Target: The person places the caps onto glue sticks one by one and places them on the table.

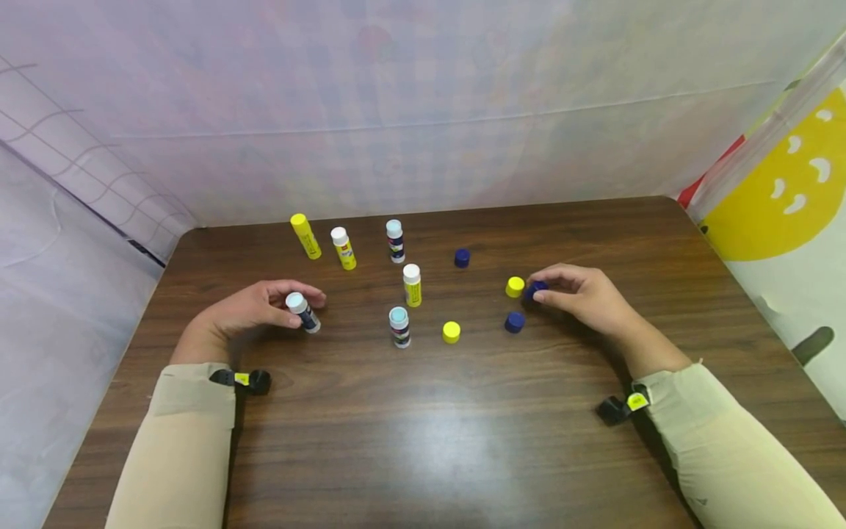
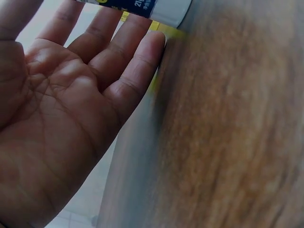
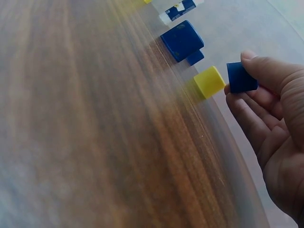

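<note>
On the left of the table, my left hand (image 1: 254, 305) holds a dark blue glue stick (image 1: 303, 313) between thumb and fingers, its pale top uncapped. The left wrist view shows its white-and-navy end (image 2: 156, 8) over the fingers (image 2: 137, 61), with the little finger low by the wood. Over on the right, my right hand (image 1: 581, 294) pinches a dark blue cap (image 3: 242, 77) between thumb and fingertips. Close beside that cap stand a yellow cap (image 1: 515, 286) and another blue cap (image 1: 514, 322).
Mid-table stand an uncapped blue glue stick (image 1: 399, 328), a white-topped yellow one (image 1: 413, 285) and a yellow cap (image 1: 452, 332). Farther back are a yellow glue stick (image 1: 306, 236), a white-topped one (image 1: 344, 248), a blue one (image 1: 395, 241) and a blue cap (image 1: 462, 258). A curtain (image 1: 410, 147) hangs behind.
</note>
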`<state>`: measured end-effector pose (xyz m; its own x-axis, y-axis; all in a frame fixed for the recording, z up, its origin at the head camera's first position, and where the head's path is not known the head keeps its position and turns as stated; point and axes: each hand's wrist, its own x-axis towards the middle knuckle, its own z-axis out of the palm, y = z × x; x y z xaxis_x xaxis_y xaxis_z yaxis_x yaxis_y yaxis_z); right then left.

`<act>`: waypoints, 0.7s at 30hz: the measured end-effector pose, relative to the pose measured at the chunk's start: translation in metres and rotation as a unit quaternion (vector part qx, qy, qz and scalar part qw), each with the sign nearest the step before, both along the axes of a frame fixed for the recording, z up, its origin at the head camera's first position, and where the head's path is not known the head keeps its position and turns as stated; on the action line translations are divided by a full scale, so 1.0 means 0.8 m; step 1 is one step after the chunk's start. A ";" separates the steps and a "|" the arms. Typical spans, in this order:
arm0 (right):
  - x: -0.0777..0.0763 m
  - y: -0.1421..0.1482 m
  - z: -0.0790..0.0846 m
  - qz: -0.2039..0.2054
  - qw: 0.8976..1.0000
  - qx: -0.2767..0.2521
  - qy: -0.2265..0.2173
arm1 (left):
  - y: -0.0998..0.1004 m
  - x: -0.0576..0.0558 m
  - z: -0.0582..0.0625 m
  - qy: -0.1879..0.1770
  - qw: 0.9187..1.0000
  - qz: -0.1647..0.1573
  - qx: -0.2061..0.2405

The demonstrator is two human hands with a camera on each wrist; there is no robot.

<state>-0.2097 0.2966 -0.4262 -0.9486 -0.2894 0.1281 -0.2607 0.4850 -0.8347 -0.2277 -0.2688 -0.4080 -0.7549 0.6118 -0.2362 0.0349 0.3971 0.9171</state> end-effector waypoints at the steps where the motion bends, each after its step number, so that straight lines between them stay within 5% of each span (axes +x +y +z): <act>1: 0.000 0.000 0.000 0.000 1.000 -0.004 -0.001 | 0.000 0.000 0.000 0.000 1.000 0.001 0.000; 21: 0.000 0.001 -0.002 0.004 1.000 -0.007 -0.001 | 0.003 0.000 -0.005 0.001 1.000 -0.003 0.029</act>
<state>-0.2100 0.2975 -0.4275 -0.9464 -0.2957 0.1302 -0.2630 0.4707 -0.8422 -0.2281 -0.2666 -0.4117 -0.7519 0.6287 -0.1984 0.0384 0.3423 0.9388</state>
